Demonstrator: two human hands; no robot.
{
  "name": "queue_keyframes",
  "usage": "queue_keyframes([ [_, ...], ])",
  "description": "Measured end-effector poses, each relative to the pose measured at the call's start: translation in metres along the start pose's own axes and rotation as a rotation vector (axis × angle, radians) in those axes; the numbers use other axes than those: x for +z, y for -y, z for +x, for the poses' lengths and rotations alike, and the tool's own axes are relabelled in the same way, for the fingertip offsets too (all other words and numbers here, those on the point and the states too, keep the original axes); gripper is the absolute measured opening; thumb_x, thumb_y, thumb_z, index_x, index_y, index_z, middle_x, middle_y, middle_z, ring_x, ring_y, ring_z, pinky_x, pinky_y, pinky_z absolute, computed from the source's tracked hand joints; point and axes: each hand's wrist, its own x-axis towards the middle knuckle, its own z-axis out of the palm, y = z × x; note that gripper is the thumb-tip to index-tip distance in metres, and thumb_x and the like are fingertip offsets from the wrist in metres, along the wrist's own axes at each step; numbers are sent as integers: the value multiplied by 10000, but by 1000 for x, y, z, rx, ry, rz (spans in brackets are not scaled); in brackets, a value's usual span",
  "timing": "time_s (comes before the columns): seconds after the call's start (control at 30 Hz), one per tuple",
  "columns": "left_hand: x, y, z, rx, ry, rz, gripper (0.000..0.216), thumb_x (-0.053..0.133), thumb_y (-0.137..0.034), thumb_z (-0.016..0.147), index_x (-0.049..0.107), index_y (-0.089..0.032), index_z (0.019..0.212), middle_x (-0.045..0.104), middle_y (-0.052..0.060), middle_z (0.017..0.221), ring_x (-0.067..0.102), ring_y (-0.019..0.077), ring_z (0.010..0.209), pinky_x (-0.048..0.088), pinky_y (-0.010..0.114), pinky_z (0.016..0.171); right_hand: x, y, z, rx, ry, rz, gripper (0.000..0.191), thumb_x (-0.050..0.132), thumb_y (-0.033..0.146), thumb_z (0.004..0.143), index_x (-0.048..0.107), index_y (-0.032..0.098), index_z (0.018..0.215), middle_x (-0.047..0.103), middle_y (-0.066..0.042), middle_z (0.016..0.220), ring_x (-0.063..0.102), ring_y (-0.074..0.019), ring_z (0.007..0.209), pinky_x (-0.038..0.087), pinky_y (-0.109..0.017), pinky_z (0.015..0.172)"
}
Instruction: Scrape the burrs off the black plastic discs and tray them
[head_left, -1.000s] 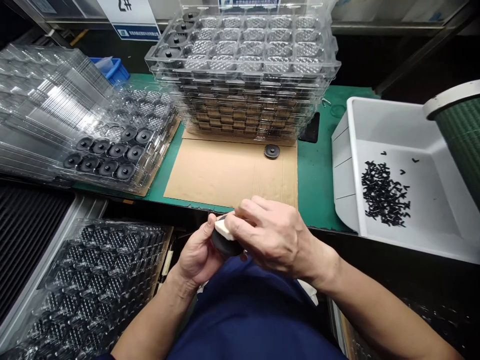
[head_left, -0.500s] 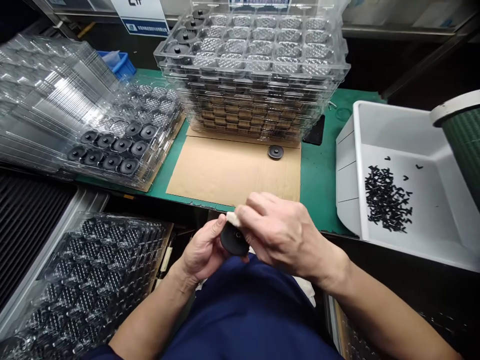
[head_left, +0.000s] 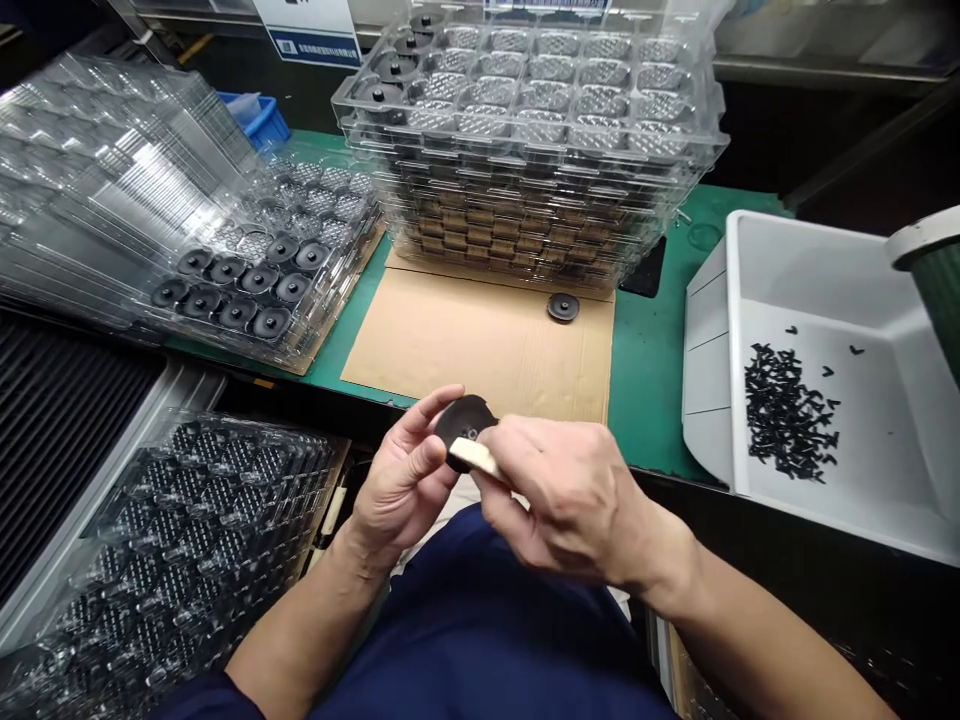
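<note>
We look down on two bare hands working just above a person's navy top (head_left: 480, 630). The left hand (head_left: 405, 470) grasps a black round disc (head_left: 465, 425) at its edge, between thumb and fingers, and tilts it up. The right hand (head_left: 570, 495) is curled and pinches a cream-coloured pad (head_left: 478, 458), pressing it against the disc's face, near the small hole at its centre. The disc is held in the air, over the near edge of the counter (head_left: 652, 400), which is topped with a green mat.

On the counter ahead of us lies a sheet of cardboard (head_left: 480, 340), with one matching loose disc (head_left: 562, 307) near its far edge. Just behind that rises a tall stack of clear plastic trays (head_left: 525, 170). To our left, a tilted tray (head_left: 240, 290) holds rows of black discs among more clear trays. Below it, another stack of trays (head_left: 202, 520) sits beneath the counter's edge. To our right, a white plastic bin (head_left: 810, 260) holds a heap of small black pieces (head_left: 787, 410).
</note>
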Motion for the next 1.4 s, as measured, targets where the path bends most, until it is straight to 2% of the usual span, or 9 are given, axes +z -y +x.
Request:
queue_keyframes([
  [0.17, -5, -4, 1, 16, -19, -15, 452, 905, -317, 768, 767, -251, 1194, 794, 37, 1144, 746, 167, 1054, 581, 228, 962, 2, -8, -4, 128, -11, -69, 183, 520, 218, 972, 473, 213, 795, 502, 27, 692, 386, -125, 587, 264, -303, 581],
  [0.3, -5, -5, -2, 21, -46, -1, 441, 870, -369, 808, 763, -229, 1212, 788, 63, 1161, 747, 187, 1063, 594, 238, 943, -1, -5, 0, 101, 69, 47, 182, 506, 215, 974, 454, 217, 799, 533, 32, 710, 391, -114, 586, 261, -294, 579],
  [0.43, -7, -6, -5, -48, -18, 14, 404, 837, -385, 838, 782, -193, 1190, 796, 71, 1103, 753, 182, 979, 607, 235, 892, -6, -6, 3, 161, 44, -62, 191, 510, 236, 988, 468, 217, 803, 530, 32, 699, 399, -120, 584, 247, -306, 580],
  [0.7, -17, -1, -1, -220, 97, 33, 432, 737, -493, 903, 794, -137, 1141, 797, 130, 1024, 748, 239, 812, 646, 347, 696, -14, -6, 4, 110, 155, -128, 155, 498, 250, 1010, 535, 211, 865, 573, 10, 762, 464, -141, 634, 267, -323, 603],
  [0.87, -17, 5, 0, -318, 71, -64, 350, 772, -494, 877, 824, -163, 979, 810, 96, 962, 765, 238, 888, 628, 330, 822, -14, 0, 14, -76, 198, -244, 94, 503, 198, 1004, 592, 206, 975, 579, -29, 826, 452, -179, 671, 255, -351, 614],
  [1.0, -13, 3, -2, -126, 1, -54, 439, 878, -441, 784, 793, -212, 1149, 804, 65, 1076, 755, 194, 967, 603, 261, 881, -11, 2, 12, 43, 164, -190, 92, 495, 211, 1003, 560, 204, 938, 596, -21, 807, 475, -160, 660, 267, -333, 607],
  [1.13, -7, -4, -3, 108, -29, 55, 492, 968, -303, 668, 792, -281, 1127, 791, 31, 1116, 755, 199, 998, 586, 285, 941, -3, 11, 2, 178, 93, 26, 171, 486, 215, 996, 450, 219, 829, 532, 25, 698, 392, -119, 560, 254, -303, 570],
  [1.27, 1, -9, -3, 187, -18, 111, 459, 968, -239, 657, 806, -300, 1081, 786, 26, 1123, 756, 238, 1010, 591, 353, 956, 4, 15, 0, 174, 58, 138, 173, 482, 192, 980, 429, 222, 818, 519, 31, 701, 363, -105, 550, 261, -283, 568],
  [1.4, 2, -11, -4, 196, -28, 88, 453, 972, -244, 654, 810, -291, 1074, 793, 20, 1108, 740, 187, 1025, 570, 264, 956, 5, 7, 2, 255, 1, -3, 219, 490, 230, 984, 417, 225, 777, 473, 42, 637, 319, -112, 527, 219, -305, 547],
])
